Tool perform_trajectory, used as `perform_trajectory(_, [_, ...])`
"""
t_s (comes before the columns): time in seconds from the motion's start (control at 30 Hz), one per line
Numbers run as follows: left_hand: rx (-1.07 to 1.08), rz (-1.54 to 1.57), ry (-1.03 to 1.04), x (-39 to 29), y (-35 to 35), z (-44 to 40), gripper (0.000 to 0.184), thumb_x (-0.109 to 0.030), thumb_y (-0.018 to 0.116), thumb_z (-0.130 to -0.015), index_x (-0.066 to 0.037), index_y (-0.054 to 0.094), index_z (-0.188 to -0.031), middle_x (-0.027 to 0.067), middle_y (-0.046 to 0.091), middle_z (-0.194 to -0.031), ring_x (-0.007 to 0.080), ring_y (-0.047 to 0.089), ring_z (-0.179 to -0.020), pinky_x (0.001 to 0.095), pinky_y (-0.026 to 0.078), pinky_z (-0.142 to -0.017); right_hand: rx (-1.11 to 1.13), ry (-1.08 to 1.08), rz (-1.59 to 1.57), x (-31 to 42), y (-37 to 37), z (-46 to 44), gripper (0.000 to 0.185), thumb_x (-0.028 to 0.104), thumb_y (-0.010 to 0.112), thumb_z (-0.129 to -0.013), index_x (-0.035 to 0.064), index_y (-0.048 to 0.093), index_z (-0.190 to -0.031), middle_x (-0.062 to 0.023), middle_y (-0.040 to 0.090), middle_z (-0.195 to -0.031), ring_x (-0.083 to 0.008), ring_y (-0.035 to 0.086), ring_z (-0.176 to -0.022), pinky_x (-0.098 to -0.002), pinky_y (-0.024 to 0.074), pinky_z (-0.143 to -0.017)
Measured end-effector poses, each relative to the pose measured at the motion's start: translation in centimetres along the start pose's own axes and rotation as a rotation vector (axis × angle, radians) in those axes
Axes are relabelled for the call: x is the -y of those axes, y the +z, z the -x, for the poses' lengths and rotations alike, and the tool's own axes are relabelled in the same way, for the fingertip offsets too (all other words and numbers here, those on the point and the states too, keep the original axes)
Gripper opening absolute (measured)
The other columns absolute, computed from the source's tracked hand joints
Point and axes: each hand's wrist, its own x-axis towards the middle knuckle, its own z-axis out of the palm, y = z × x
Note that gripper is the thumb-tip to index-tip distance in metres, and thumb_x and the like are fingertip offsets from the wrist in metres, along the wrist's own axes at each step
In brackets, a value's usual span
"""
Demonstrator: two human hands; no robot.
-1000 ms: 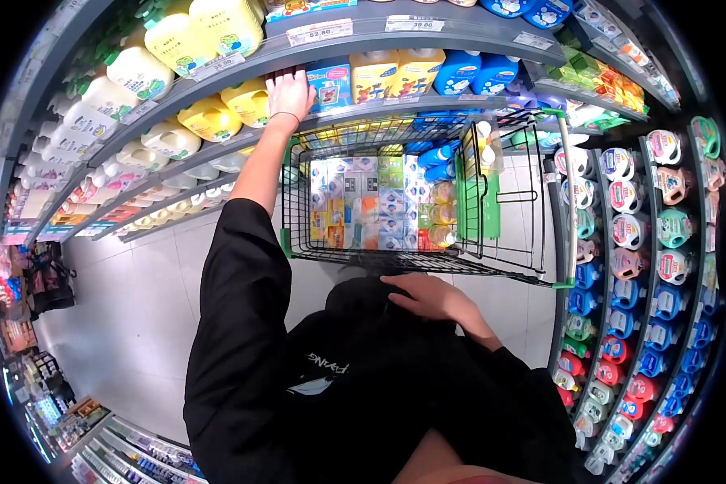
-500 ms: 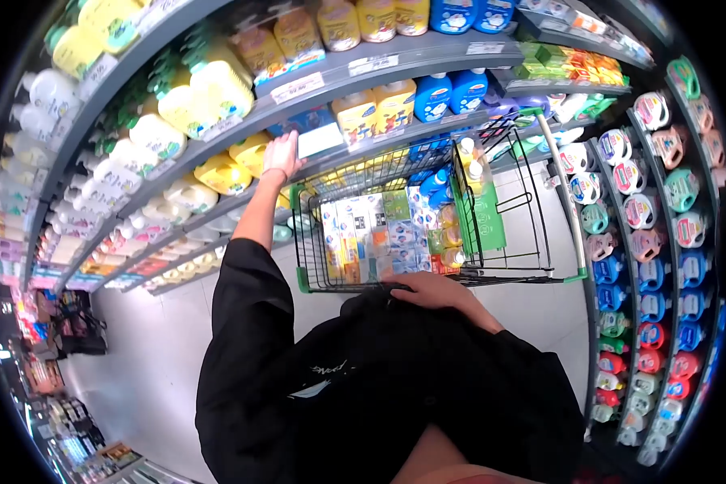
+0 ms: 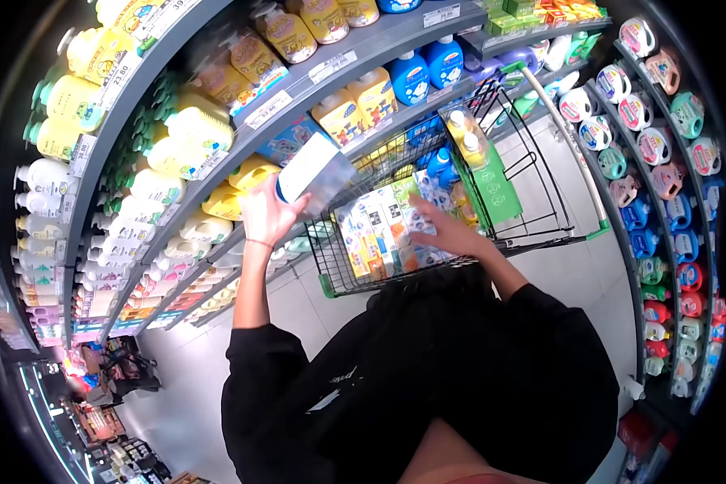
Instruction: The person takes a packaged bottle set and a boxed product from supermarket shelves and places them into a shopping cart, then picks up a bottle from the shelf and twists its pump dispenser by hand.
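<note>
Left hand (image 3: pixel 268 211) clamped on the white box (image 3: pixel 310 168), held between shelf (image 3: pixel 278 109) and shopping cart (image 3: pixel 331 270); right hand's (image 3: pixel 448 230) grip apart, fingers spread, over the packages (image 3: pixel 383 230)!

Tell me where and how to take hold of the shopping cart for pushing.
Probably best by the middle of the pale handlebar, from the side facing away from the wire basket: it is slim, long and uncovered.

Packages and bottles lie in the shopping cart (image 3: pixel 339 274), with shelves (image 3: pixel 290 89) of bottles before it and more shelves (image 3: pixel 633 202) of bottles to its right.
</note>
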Motion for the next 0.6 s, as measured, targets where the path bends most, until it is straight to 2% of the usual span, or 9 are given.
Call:
perform_trajectory(0.1, [0.126,0.231,-0.14,-4.5,-5.4,4.3,0.055,-0.036,0.084,-0.063,-0.001,0.067,-0.101,0.0175,0.07,-0.086,0.0285,0.07,-0.078,0.0357,0.054,-0.074,-0.047,-0.104,-0.003,4.5,-2.4,-2.6,0.092,0.025,0.076,-0.081,0.0092,0.019,-0.151,-0.0135,0.022,-0.157,-0.0269,0.024,-0.144,-0.0385,0.0275,-0.113])
perform_trajectory(0.17, [0.183,0.372,-0.101,-5.8,-6.3,6.0,0.056,-0.032,0.086,-0.061,0.0,0.067,-0.102,0.0171,0.07,-0.086,0.0253,0.07,-0.079,0.0335,0.054,-0.075,0.05,-0.149,0.043,6.8,-3.1,-3.4,0.098,0.026,0.079,-0.077,0.0082,0.018,-0.151,-0.014,0.022,-0.157,-0.0267,0.024,-0.144,-0.038,0.0261,-0.114])
perform_trajectory(0.2, [0.211,0.396,-0.105,-6.7,-6.7,6.6,0.057,-0.032,0.087,-0.061,0.0,0.067,-0.103,0.016,0.07,-0.084,0.0233,0.071,-0.078,0.0334,0.054,-0.074,0.147,-0.151,0.014,8.8,-3.5,-3.5,0.102,0.025,0.081,-0.073,0.0087,0.018,-0.152,-0.0144,0.026,-0.155,-0.0263,0.027,-0.142,-0.0369,0.027,-0.113])
perform_trajectory(0.23, [0.199,0.446,-0.081,-6.9,-6.1,7.3,0.057,-0.032,0.087,-0.06,0.0,0.067,-0.103,0.0145,0.071,-0.084,0.0215,0.07,-0.076,0.032,0.054,-0.073,0.214,-0.14,-0.161,9.2,-3.0,-3.6,0.099,0.026,0.082,-0.07,0.0079,0.025,-0.15,-0.0166,0.038,-0.147,-0.027,0.039,-0.134,-0.0363,0.0324,-0.109])
perform_trajectory(0.3, [0.274,0.513,-0.187,-7.1,-5.2,7.9,0.057,-0.03,0.088,-0.06,0.0,0.067,-0.103,0.0133,0.071,-0.082,0.0195,0.07,-0.073,0.0311,0.054,-0.071,0.225,0.01,-0.08,10.4,-3.3,-2.8,0.085,0.025,0.083,-0.068,0.0034,0.04,-0.139,-0.017,0.053,-0.131,-0.0262,0.053,-0.118,-0.0351,0.0393,-0.101])
perform_trajectory(0.4, [0.392,0.575,-0.175,-7.5,-5.2,7.5,0.05,-0.024,0.084,-0.066,0.0,0.066,-0.106,0.0113,0.071,-0.09,0.0173,0.069,-0.084,0.0307,0.053,-0.075,0.128,0.048,-0.122,8.4,-2.2,-0.8,0.071,0.024,0.083,-0.068,-0.0014,0.05,-0.125,-0.0144,0.06,-0.117,-0.0218,0.057,-0.106,-0.0331,0.0433,-0.094])
perform_trajectory(0.5, [0.193,0.921,0.012,-5.3,-2.9,7.4,0.045,-0.029,0.071,-0.084,0.002,0.06,-0.115,0.014,0.067,-0.11,0.0204,0.065,-0.102,0.0331,0.05,-0.086,-0.04,-0.075,-0.268,7.2,-1.3,0.9,0.065,0.022,0.083,-0.067,-0.0027,0.052,-0.119,-0.0105,0.062,-0.109,-0.0179,0.057,-0.1,-0.0322,0.0448,-0.09])
perform_trajectory(0.53, [0.059,1.071,0.031,-5.0,-2.4,6.9,0.047,-0.033,0.06,-0.091,0.003,0.057,-0.12,0.0155,0.062,-0.118,0.023,0.061,-0.109,0.0347,0.047,-0.091,-0.015,-0.076,-0.335,6.7,-1.5,1.1,0.066,0.029,0.081,-0.071,-0.0028,0.052,-0.121,-0.0092,0.063,-0.109,-0.0159,0.057,-0.101,-0.0322,0.0453,-0.09])
perform_trajectory(0.6, [-0.211,1.152,0.034,-3.8,-1.0,5.8,0.059,-0.046,0.039,-0.1,0.005,0.048,-0.128,0.0206,0.053,-0.13,0.029,0.057,-0.115,0.0384,0.045,-0.097,-0.077,-0.068,-0.462,6.3,-1.6,1.4,0.056,0.019,0.077,-0.073,-0.0022,0.054,-0.12,-0.0084,0.062,-0.108,-0.0144,0.057,-0.099,-0.0309,0.0453,-0.089])
